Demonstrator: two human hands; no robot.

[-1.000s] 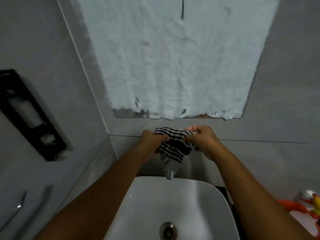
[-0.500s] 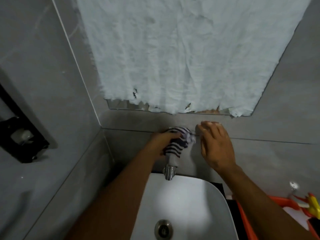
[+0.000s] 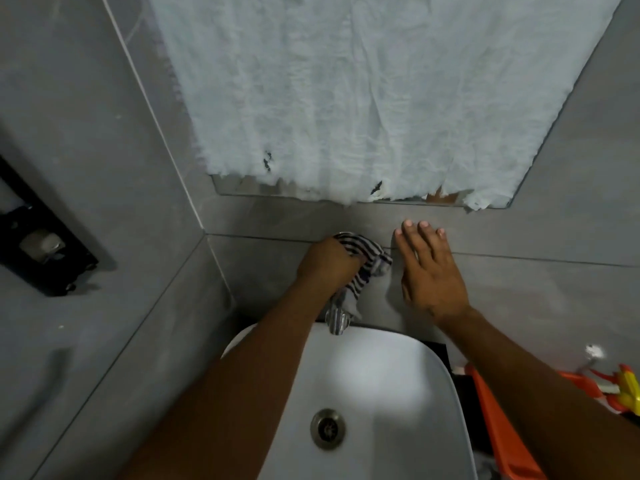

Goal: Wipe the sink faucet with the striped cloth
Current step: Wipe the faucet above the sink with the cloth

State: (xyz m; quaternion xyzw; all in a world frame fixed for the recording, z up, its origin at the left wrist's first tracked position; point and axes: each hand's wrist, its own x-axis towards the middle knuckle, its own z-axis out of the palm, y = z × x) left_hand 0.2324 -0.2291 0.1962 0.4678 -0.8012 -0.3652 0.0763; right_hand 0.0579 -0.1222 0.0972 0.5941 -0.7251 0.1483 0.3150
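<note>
Black-and-white striped cloth [image 3: 363,268] now bunched in left hand [image 3: 327,263] alone, fingers clenched over the chrome faucet [image 3: 337,322]. Right hand [image 3: 431,275] has let go, fingers spread flat on grey wall; wiping likely continues one-handed.

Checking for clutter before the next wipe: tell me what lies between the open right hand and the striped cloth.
Nothing: in the head view only bare grey wall tile separates the right hand from the striped cloth gripped by the left hand.

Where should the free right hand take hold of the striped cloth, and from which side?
Right hand should take the loose bunched end of the cloth from the right: it sticks out beside the left hand, clear of the faucet.
</note>
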